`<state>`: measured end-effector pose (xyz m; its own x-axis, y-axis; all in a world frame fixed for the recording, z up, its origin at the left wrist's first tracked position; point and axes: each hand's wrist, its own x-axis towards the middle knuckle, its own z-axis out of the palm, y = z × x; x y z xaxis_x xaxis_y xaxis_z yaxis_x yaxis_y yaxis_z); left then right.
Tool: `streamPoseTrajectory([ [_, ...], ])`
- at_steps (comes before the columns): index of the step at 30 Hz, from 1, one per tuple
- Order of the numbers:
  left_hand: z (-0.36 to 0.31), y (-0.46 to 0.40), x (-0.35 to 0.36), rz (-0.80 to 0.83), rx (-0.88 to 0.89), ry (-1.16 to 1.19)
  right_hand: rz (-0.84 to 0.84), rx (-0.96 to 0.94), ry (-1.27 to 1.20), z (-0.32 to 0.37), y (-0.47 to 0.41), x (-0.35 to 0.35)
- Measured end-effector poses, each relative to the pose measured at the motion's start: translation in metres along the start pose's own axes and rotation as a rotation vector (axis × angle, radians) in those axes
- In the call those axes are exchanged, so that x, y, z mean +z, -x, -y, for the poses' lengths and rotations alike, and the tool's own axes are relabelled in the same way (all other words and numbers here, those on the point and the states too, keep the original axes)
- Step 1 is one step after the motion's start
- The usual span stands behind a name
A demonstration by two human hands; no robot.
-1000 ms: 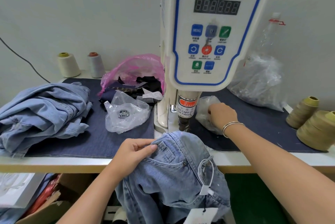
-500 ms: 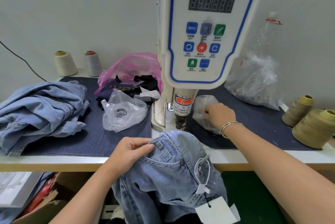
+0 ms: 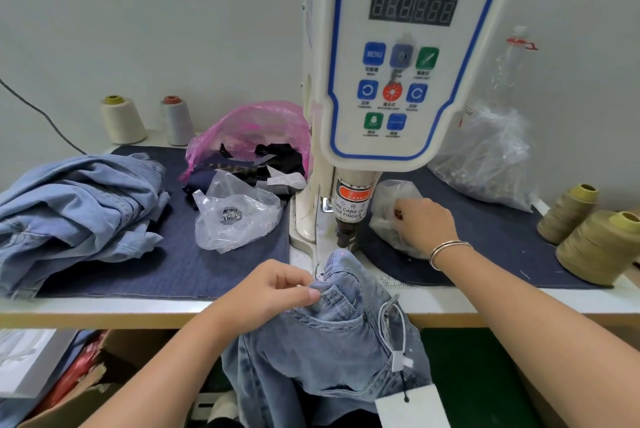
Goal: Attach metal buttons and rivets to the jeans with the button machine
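A white servo button machine (image 3: 398, 57) stands at the middle of the table, its dark punch head (image 3: 344, 237) just above the waistband of light blue jeans (image 3: 332, 334). The jeans hang over the table's front edge with a white hang tag (image 3: 412, 407). My left hand (image 3: 273, 292) pinches the waistband beside the front pocket. My right hand (image 3: 424, 227) rests on a small clear plastic bag (image 3: 389, 209) right of the punch, fingertips pinched on a small dark piece whose kind I cannot tell.
Another clear bag with metal buttons (image 3: 232, 214) lies left of the machine, a pink bag of scraps (image 3: 252, 137) behind it. A pile of denim (image 3: 76, 209) sits far left. Thread cones (image 3: 595, 244) stand at right, two more (image 3: 121, 119) at the back left.
The waistband has slid up closer under the punch head. My right hand's fingers have shifted on the clear bag and now pinch at it. The view has moved in slightly.
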<state>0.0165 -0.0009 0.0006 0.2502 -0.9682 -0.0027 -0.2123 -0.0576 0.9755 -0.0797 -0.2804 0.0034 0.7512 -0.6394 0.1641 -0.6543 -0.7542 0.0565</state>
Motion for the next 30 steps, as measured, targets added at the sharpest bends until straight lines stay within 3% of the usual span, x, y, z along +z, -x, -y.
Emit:
streamPoseTrajectory([
  [2,-0.004,-0.002,0.004,-0.053,0.054,-0.025,0.007,0.047,-0.124,-0.003,0.001,0.0],
  [5,-0.011,-0.005,0.012,-0.283,0.176,0.09,0.005,0.086,-0.325,-0.009,0.002,0.002],
  [7,-0.014,-0.007,0.016,-0.199,0.17,0.102,-0.004,0.07,-0.427,-0.01,0.006,-0.001],
  [10,-0.015,-0.01,0.027,0.142,0.08,-0.127,0.05,0.024,-0.495,-0.013,0.019,-0.014],
  [11,-0.013,-0.011,0.025,0.147,0.053,-0.235,0.039,0.01,-0.469,-0.015,0.023,-0.019],
  [13,-0.007,-0.015,0.013,0.007,0.042,-0.468,-0.133,-0.025,-0.424,-0.018,0.033,-0.029],
  [15,0.001,-0.019,-0.001,-0.135,0.052,-0.693,-0.289,0.01,-0.677,-0.008,0.051,-0.041],
  [16,0.004,-0.021,-0.005,-0.181,0.047,-0.776,-0.264,0.057,-0.901,0.001,0.06,-0.047],
  [18,0.01,-0.025,-0.005,-0.232,0.028,-0.868,-0.016,0.095,-1.24,0.026,0.078,-0.051],
  [20,0.018,-0.029,0.0,-0.262,0.017,-0.896,0.207,0.057,-1.232,0.046,0.09,-0.045],
  [25,0.031,-0.032,0.005,-0.333,0.006,-0.82,0.223,0.012,-1.235,0.062,0.091,-0.04],
  [30,0.036,-0.027,0.006,-0.378,0.056,-0.642,0.367,0.23,-1.673,0.066,0.096,-0.039],
])
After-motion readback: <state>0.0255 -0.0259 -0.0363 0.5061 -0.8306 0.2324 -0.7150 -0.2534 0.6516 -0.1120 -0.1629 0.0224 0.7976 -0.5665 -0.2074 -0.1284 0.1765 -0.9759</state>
